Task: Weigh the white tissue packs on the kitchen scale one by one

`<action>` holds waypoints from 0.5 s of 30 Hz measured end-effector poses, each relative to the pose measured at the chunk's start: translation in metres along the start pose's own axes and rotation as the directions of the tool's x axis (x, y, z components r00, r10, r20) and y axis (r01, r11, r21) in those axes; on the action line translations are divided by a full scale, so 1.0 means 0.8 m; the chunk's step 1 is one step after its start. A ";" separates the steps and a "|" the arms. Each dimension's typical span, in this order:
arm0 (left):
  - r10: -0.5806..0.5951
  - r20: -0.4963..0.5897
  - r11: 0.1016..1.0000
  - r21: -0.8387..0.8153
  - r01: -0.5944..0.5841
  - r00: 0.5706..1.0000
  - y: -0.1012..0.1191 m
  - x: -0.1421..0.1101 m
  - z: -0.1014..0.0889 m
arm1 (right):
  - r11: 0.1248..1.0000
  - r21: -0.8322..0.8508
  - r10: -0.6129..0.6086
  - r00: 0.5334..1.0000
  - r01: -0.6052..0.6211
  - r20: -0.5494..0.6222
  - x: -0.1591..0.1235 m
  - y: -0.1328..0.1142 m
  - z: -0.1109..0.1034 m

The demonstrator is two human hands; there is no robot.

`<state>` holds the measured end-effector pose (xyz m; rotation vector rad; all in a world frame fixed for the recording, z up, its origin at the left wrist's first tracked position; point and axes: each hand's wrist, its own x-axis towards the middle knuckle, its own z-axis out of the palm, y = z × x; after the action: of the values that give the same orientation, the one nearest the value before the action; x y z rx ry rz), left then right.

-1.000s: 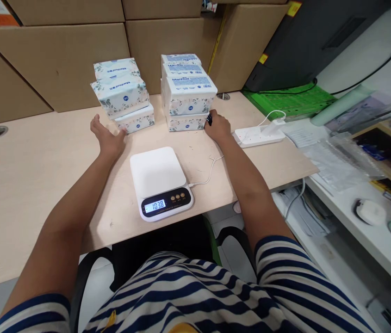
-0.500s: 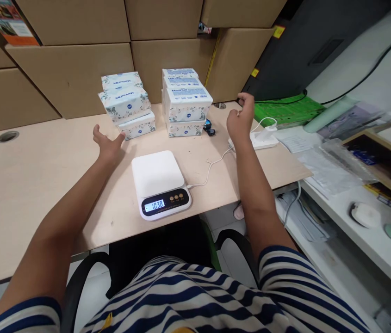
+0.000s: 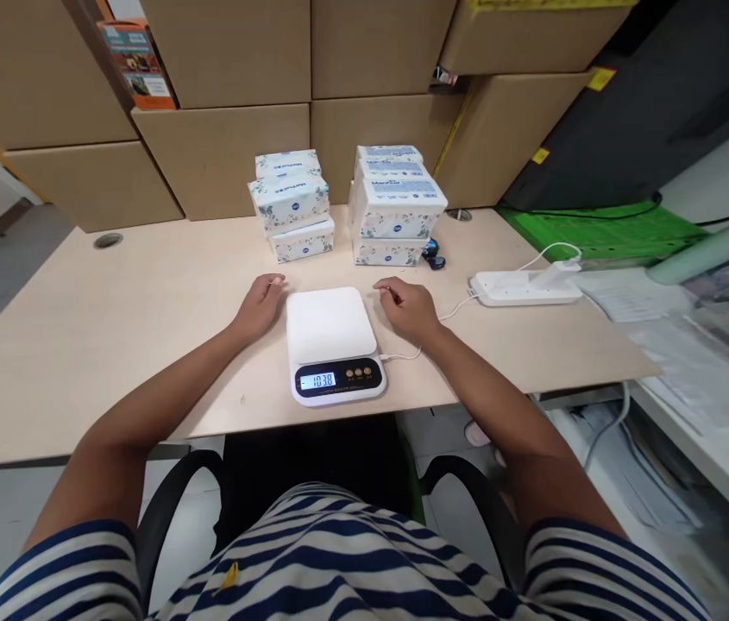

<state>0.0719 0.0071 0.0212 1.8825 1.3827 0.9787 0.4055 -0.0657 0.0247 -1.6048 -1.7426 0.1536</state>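
Note:
A white digital scale [image 3: 330, 326] lies near the table's front edge, its lit display reading a minus sign and the digits 1038. Nothing rests on its platform. My left hand [image 3: 259, 308] is on the table just left of the scale, fingers curled in and holding nothing visible. On the opposite side, my right hand [image 3: 408, 309] rests with bent fingers, also without anything visible in it, close to the scale's white cable [image 3: 403, 355]. Behind the hands stand a left stack of tissue packs [image 3: 290, 203] and a right stack of tissue packs [image 3: 396, 211], both white with leaf patterns.
Cardboard boxes [image 3: 222, 159] form a wall along the table's back. A white power strip [image 3: 519, 289] lies at the right, in front of a green mat [image 3: 558, 233]. Small dark blue objects [image 3: 432, 255] sit beside the right stack. Chair armrests [image 3: 183, 483] flank my body.
Both hands have come inward and nearer, to either side of the scale, and their spread fingers have curled. The view has turned left. Scale and tissue packs stay in place.

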 end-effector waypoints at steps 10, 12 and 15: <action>0.032 0.115 0.995 0.092 -0.043 0.993 0.016 -0.007 -0.005 | 0.999 -0.030 -0.031 0.978 0.038 0.207 -0.005 -0.009 0.000; 0.034 0.113 0.995 0.087 -0.044 0.993 0.016 -0.007 -0.005 | 0.997 -0.044 -0.053 0.967 0.066 0.250 -0.005 -0.008 0.000; 0.035 0.126 0.995 0.085 -0.046 0.991 0.016 -0.008 -0.006 | 0.998 -0.045 -0.031 0.974 0.043 0.226 -0.006 -0.005 -0.001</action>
<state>0.0730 -0.0027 0.0327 2.0074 1.3382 0.8170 0.4023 -0.0709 0.0257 -1.6412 -1.9614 0.2869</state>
